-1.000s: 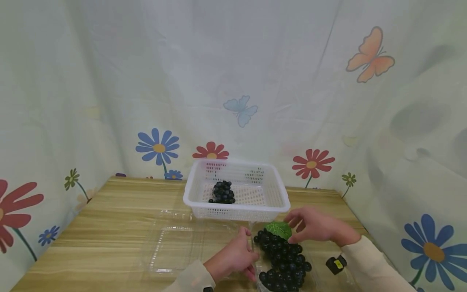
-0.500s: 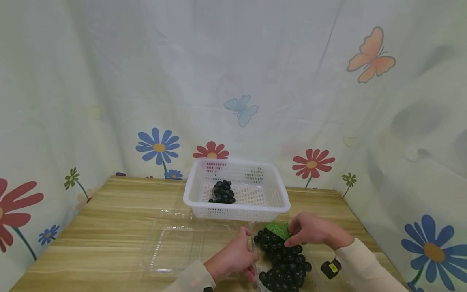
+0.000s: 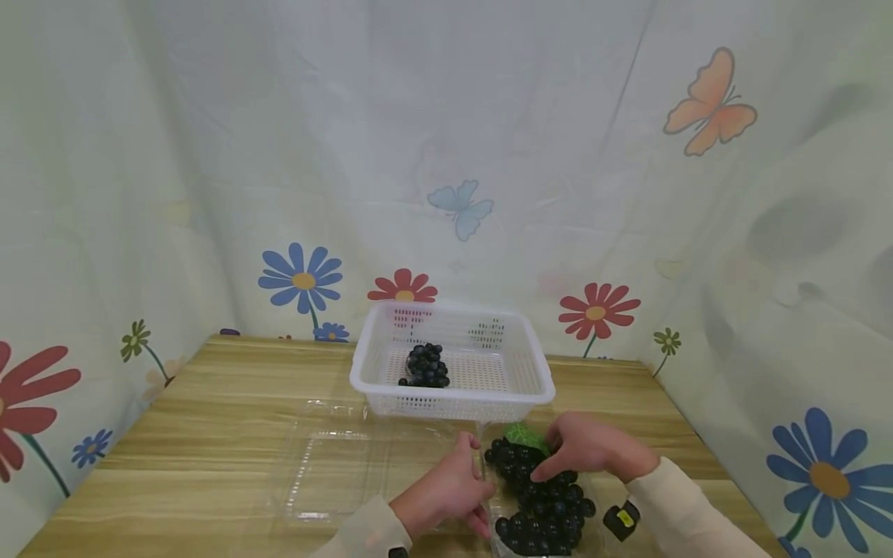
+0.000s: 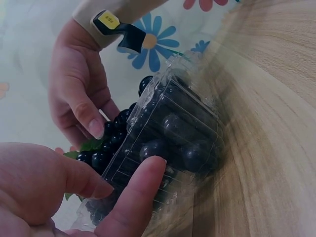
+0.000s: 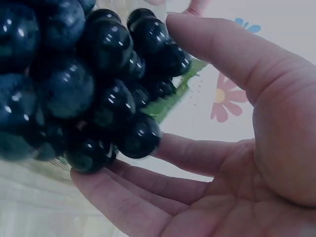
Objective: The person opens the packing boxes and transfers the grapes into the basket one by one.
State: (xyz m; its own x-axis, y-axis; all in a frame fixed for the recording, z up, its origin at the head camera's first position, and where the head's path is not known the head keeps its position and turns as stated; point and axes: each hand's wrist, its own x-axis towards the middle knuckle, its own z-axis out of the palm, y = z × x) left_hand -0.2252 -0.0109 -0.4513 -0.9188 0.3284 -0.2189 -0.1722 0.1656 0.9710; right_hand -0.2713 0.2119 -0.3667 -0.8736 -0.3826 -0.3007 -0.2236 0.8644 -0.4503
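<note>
A large bunch of black grapes (image 3: 547,508) with a green leaf (image 3: 525,438) lies in a clear plastic clamshell box (image 4: 195,123), at the front right of the table. The box's lid (image 3: 335,474) is folded flat to the left. At the box's left side my left hand (image 3: 449,484) holds the wall near the rim with thumb and finger. My right hand (image 3: 593,448) holds the far right part of the bunch; in the right wrist view its thumb (image 5: 212,39) touches the top grapes and the other fingers curve under them. Some fingertips are hidden behind grapes.
Behind the box stands a white perforated basket (image 3: 453,397), with a smaller bunch of black grapes (image 3: 425,367) at its left. The wooden table (image 3: 181,465) meets a printed curtain (image 3: 446,116) at the back and sides.
My right hand has moved left and down over the bunch, and its thumb now reaches further over the grapes. The leaf has shifted slightly left, more covered now. My left hand keeps its place.
</note>
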